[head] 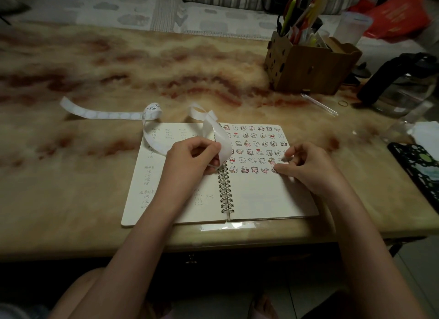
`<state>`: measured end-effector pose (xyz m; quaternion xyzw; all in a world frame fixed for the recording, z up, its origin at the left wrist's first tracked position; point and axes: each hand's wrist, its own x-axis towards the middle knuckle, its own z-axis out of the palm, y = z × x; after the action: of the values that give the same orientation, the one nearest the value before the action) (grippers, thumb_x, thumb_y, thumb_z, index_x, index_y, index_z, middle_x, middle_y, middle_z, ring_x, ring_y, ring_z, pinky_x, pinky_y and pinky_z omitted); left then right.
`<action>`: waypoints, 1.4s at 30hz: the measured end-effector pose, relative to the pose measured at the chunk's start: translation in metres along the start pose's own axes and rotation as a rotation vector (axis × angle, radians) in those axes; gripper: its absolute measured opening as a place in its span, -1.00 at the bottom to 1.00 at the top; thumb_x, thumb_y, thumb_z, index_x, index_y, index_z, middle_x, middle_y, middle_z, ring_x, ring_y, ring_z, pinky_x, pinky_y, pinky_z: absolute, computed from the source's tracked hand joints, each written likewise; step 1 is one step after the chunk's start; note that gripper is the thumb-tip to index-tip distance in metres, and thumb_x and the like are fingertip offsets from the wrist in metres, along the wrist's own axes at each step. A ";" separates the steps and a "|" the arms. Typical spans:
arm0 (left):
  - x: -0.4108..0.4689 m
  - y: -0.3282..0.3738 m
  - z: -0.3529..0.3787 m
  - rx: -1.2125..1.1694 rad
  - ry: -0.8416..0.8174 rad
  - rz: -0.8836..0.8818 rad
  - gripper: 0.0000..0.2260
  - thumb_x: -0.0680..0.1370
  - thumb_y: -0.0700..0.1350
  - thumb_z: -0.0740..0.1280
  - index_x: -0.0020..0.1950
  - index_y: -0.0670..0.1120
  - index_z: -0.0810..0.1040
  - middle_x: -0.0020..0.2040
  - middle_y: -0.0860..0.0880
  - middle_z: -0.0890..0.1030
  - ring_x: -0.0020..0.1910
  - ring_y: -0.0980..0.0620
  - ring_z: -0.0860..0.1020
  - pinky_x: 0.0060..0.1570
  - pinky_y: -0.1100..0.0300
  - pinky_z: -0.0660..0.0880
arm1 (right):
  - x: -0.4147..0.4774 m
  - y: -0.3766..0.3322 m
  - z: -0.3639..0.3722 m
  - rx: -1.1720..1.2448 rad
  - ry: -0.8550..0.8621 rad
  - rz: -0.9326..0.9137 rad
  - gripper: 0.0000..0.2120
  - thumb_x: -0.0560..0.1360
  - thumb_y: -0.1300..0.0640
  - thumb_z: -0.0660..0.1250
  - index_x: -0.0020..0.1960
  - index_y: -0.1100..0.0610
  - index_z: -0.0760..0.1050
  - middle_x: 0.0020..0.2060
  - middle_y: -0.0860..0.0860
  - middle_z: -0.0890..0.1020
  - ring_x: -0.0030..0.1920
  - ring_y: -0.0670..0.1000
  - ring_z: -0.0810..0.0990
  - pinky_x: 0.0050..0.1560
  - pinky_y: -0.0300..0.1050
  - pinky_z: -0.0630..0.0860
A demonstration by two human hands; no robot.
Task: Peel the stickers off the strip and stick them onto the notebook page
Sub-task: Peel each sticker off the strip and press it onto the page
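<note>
An open spiral notebook (pixel 261 200) lies in the middle of the frame on a marbled table (pixel 71 188). Its left page carries faint handwritten lists; only "2+3" and "2.4L" near the lower centre can be read, the rest is too small. The right page bears rows of small cartoon stickers (pixel 254 143) filling its upper half. A white sticker strip (pixel 111 115) runs from the left of the frame across the table, loops above the notebook's top left corner and curls over the left page. There the left hand (pixel 194 157) grips it, fingers curled round the strip just beside the spiral binding. The right hand (pixel 306 166) rests on the right page with its fingers bent, tips touching the paper at the right end of the lowest sticker rows; blur hides whether they pinch a sticker. A wooden pen holder (pixel 308 69) stands at the upper right, with a pen (pixel 318 103) lying below it.
</note>
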<state>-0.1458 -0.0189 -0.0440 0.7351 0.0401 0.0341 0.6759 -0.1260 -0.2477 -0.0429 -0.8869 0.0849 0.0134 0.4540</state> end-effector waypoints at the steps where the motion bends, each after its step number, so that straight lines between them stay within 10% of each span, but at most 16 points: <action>1: 0.000 0.000 0.000 0.001 0.000 -0.001 -0.88 0.54 -0.17 0.35 -0.17 -0.11 0.65 -0.33 -0.09 0.64 -0.30 0.06 0.61 -0.18 0.22 0.61 | 0.001 0.001 0.000 0.006 -0.006 0.004 -0.76 0.36 0.26 0.50 -0.13 0.10 0.44 -0.46 -0.04 0.46 -0.56 -0.17 0.38 -0.38 -0.18 0.31; 36: 0.000 0.007 0.000 -0.065 0.022 0.052 -0.91 0.56 -0.15 0.33 -0.05 -0.13 0.62 -0.31 -0.04 0.67 -0.36 0.06 0.62 -0.19 0.11 0.62 | -0.004 -0.009 0.012 -0.010 0.262 -0.258 -0.96 0.47 0.12 0.38 -0.15 0.08 0.57 -0.37 -0.09 0.58 -0.39 -0.16 0.48 -0.31 -0.15 0.40; 42: 0.001 0.005 0.002 -0.101 -0.003 0.052 -0.91 0.56 -0.14 0.33 -0.05 -0.13 0.59 -0.39 0.04 0.63 -0.40 0.10 0.59 -0.28 0.23 0.59 | -0.027 -0.044 0.041 0.325 -0.047 -0.430 -0.92 0.42 0.22 0.45 -0.13 0.09 0.58 -0.22 -0.07 0.67 -0.20 -0.12 0.60 -0.19 -0.24 0.49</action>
<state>-0.1444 -0.0213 -0.0388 0.7007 0.0182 0.0527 0.7112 -0.1431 -0.1862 -0.0289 -0.7993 -0.1151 -0.0764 0.5848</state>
